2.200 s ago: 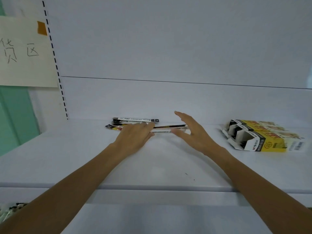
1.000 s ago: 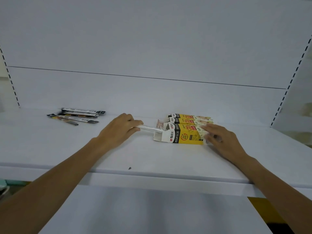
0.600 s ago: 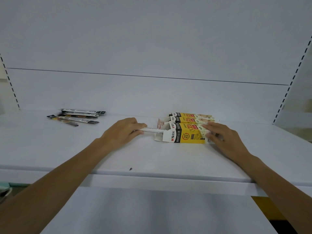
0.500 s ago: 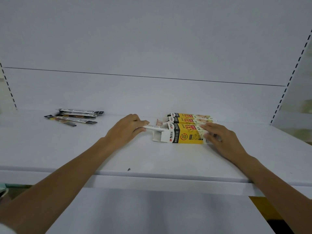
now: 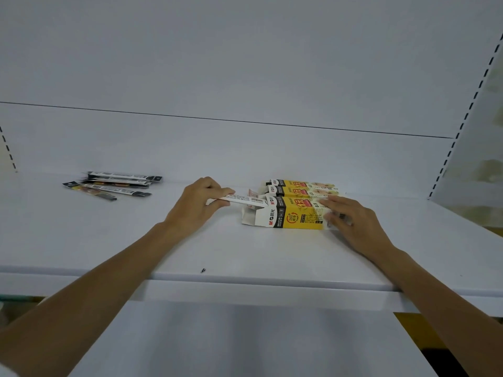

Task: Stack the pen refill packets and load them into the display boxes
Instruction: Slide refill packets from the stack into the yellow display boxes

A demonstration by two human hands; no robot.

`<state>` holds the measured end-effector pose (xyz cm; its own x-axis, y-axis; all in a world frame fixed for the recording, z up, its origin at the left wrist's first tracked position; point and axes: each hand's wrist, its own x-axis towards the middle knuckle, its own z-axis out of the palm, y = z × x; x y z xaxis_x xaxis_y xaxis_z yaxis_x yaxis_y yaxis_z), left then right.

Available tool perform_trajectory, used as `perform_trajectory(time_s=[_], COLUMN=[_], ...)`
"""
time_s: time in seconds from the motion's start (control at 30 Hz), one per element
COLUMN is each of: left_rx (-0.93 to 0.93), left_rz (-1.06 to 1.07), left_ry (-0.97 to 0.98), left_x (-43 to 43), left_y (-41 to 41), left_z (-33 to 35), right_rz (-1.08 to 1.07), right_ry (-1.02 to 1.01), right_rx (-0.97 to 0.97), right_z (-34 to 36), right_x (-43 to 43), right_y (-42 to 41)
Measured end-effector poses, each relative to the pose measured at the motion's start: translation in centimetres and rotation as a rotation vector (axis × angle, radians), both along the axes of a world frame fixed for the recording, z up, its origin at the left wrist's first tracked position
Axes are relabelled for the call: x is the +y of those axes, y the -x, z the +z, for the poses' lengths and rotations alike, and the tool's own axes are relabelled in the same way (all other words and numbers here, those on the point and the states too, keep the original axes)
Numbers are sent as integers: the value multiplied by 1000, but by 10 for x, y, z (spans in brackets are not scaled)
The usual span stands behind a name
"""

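Three yellow, black and white display boxes lie side by side on the white shelf [image 5: 272, 254]. The nearest display box [image 5: 288, 217] has its open flap end facing left. My left hand [image 5: 197, 204] pinches a stack of refill packets [image 5: 242, 200] whose right end sits in that open end. Resting flat on the box's right end, my right hand [image 5: 351, 223] holds it in place. Two more boxes [image 5: 296, 187] lie just behind it. Several loose refill packets [image 5: 114, 185] are piled at the back left of the shelf.
The shelf's white back panel [image 5: 245, 91] rises right behind the boxes. A slotted upright [image 5: 462, 123] stands at the right side. The shelf's front edge [image 5: 245, 284] runs under my forearms, with a tiny dark speck [image 5: 203, 270] near it.
I gathered packets from the left pile and carried them right to the boxes. Over the last second my left hand has slid the stack further into the nearest box, while my right hand stays on it.
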<state>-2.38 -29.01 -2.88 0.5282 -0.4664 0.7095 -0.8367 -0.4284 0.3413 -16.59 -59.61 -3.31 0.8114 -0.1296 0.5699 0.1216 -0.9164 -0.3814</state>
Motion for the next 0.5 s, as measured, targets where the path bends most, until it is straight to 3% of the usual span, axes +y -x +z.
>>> perform_trajectory(time_s=[0.07, 0.23, 0.33, 0.4, 0.5], left_rx=[42, 221, 168, 174, 332], left_rz=[-5, -109, -95, 20, 275], left_ry=[-45, -394, -506, -454, -209], left_x=[-8, -35, -47, -43, -30], left_y=[4, 17, 23, 24, 20], left_z=[1, 2, -2, 2, 13], right_rz=[3, -6, -10, -20, -29], right_ry=[3, 27, 37, 56, 76], right_rx=[2, 15, 22, 24, 19], right_z=[0, -1, -2, -2, -2], right_x=[0, -2, -2, -1, 0], right_y=[0, -1, -2, -2, -2])
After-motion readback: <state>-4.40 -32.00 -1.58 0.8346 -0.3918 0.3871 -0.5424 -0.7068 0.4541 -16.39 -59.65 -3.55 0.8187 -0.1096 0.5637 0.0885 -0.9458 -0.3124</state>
